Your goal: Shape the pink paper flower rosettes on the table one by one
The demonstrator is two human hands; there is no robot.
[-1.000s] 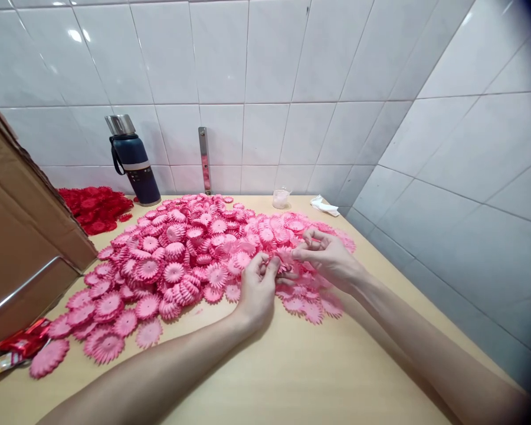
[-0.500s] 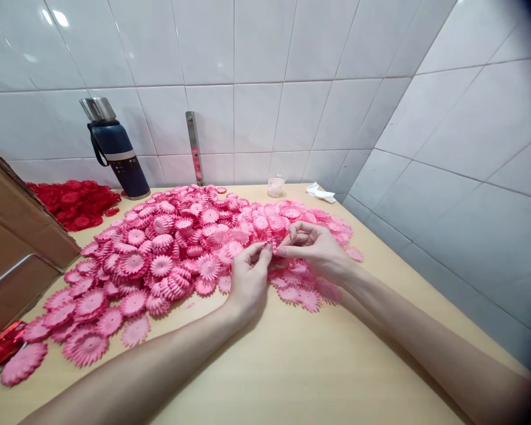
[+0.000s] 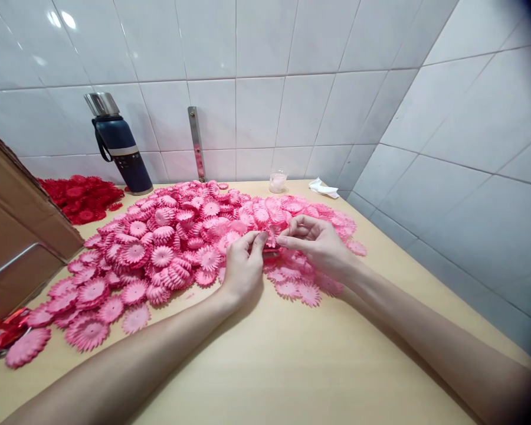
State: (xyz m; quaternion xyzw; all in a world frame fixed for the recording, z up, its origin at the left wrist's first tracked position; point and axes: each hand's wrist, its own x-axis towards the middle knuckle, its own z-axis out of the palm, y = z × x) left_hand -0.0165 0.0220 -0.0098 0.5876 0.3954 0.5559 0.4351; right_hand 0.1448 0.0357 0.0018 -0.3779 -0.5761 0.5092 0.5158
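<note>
1. Pinching pink petal disc [image 3: 272,235] w/ L hand [image 3: 243,265].
2. At disc's R edge w/ R hand [image 3: 319,245], fingertips close tog.; can't tell if gripping.
3. Held btwn both, above surface [image 3: 265,360], nr pink pile [image 3: 163,257].

Pinching a fringed pink disc [image 3: 273,235] in the left hand [image 3: 243,264], with the right hand [image 3: 321,247] close beside it, at a sprawling heap of pink discs [image 3: 161,256]. Flanked at left by a cardboard box [image 3: 17,218], red discs [image 3: 80,200] and a navy flask [image 3: 121,141]; backed by a plastic cup [image 3: 277,182] and white tiles [image 3: 212,50].
</note>
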